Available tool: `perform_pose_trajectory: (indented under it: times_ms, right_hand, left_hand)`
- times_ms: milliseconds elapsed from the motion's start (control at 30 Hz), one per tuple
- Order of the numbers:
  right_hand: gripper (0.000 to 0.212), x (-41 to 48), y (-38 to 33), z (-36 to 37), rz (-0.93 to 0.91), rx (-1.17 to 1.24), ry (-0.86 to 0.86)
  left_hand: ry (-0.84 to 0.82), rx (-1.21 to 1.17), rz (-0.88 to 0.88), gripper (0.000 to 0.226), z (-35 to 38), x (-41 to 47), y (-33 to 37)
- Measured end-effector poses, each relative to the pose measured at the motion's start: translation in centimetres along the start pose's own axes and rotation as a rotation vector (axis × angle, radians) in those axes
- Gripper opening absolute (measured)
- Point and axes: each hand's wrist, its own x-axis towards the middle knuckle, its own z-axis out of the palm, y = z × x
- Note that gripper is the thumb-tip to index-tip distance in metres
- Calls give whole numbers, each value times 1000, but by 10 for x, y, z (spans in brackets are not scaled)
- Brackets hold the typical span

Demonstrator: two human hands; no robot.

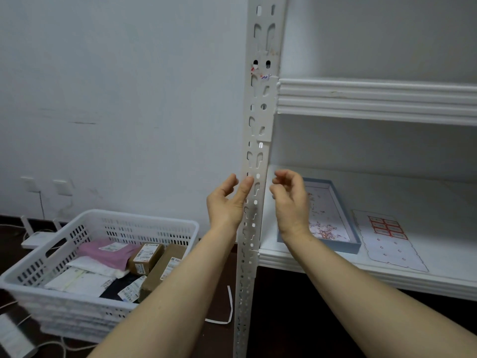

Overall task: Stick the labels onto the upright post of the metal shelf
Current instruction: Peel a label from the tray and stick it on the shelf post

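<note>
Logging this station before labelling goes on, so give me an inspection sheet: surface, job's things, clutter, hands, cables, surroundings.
Surface: white shelf, holding a tray and the label sheet.
Job's things: slotted post upright; label sheet flat on the shelf, red labels on its far part.
Clutter: blue tray left of the sheet, holding scraps; paper strip on the floor.
Hands: left hand fingers touch the post; right hand curled beside it, any label unclear.
Cables: white cable on the floor, left.
Surroundings: basket of parcels on the floor; sockets on the wall.
</note>
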Motion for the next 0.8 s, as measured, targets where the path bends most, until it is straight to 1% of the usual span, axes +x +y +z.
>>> perform_pose_trajectory:
  times_ms: [33, 133, 233, 300, 400, 500, 567, 633, 700, 733, 800]
  right_hand:
    - [21, -3, -2, -2, 7, 28, -11]
    - [22, -12, -9, -6, 100, 110, -153]
    - [18, -18, -14, -9, 146, 107, -260]
    - [14, -22, -16, -12, 135, 79, -276]
    - [9, -26, -20, -20, 91, -1, -262]
    - [10, -26, -25, -31, 69, -115, -234]
    - [13, -23, -25, -38, 82, -182, -202]
    - [17, -20, -24, -55, 117, -238, -147]
    - [21, -15, -20, -67, 175, -272, -93]
    - [22, -12, -19, -76, 197, -288, -55]
    - [25, -4, -15, -93, 228, -303, 5]
  left_hand:
    - [19, 41, 26, 65, -2, -2, -2]
    - [35, 136, 72, 66, -7, -12, -9]
    - [21, 191, 100, 68, -9, -21, -13]
    - [20, 210, 104, 69, -8, -26, -14]
    - [20, 258, 127, 71, -6, -35, -14]
    - [34, 360, 165, 71, -2, -44, -16]
    - [51, 462, 234, 69, 1, -50, -18]
    - [34, 574, 345, 58, 13, -63, -17]
    - [-20, 610, 401, 41, 26, -71, -16]
    - [-55, 608, 398, 35, 35, -73, -14]
    - [-107, 590, 358, 32, 53, -72, -13]
